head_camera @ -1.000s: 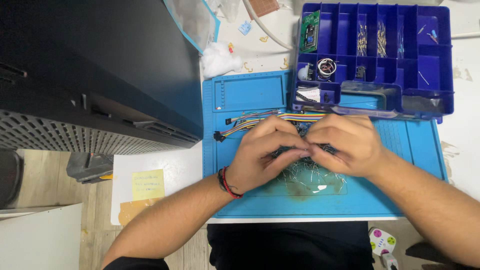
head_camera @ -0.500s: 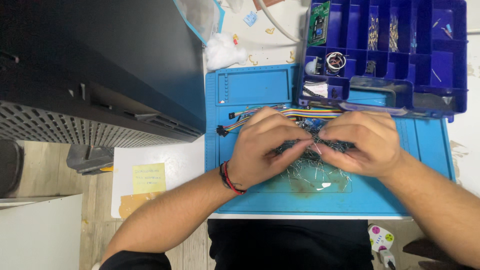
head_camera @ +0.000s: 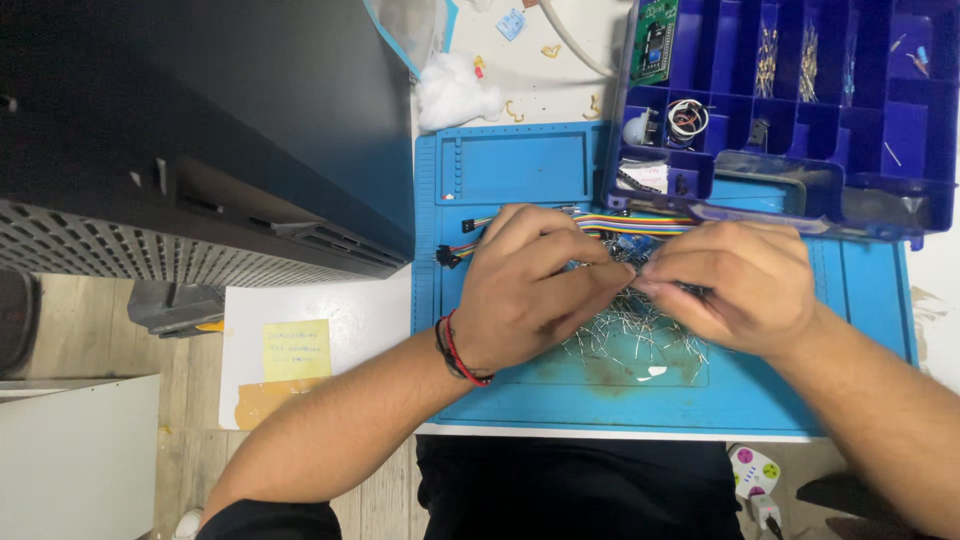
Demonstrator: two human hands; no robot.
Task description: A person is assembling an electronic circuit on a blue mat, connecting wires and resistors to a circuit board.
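Rainbow ribbon cable [head_camera: 640, 221], seemingly lengthwise left-right, behind both hands.

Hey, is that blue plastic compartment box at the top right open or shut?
Open: the blue plastic compartment box shows uncovered compartments.

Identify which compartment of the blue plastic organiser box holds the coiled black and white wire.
The small compartment in the box's second row, right of the one with the white domed part; other compartments hold straight leaded components or look empty.
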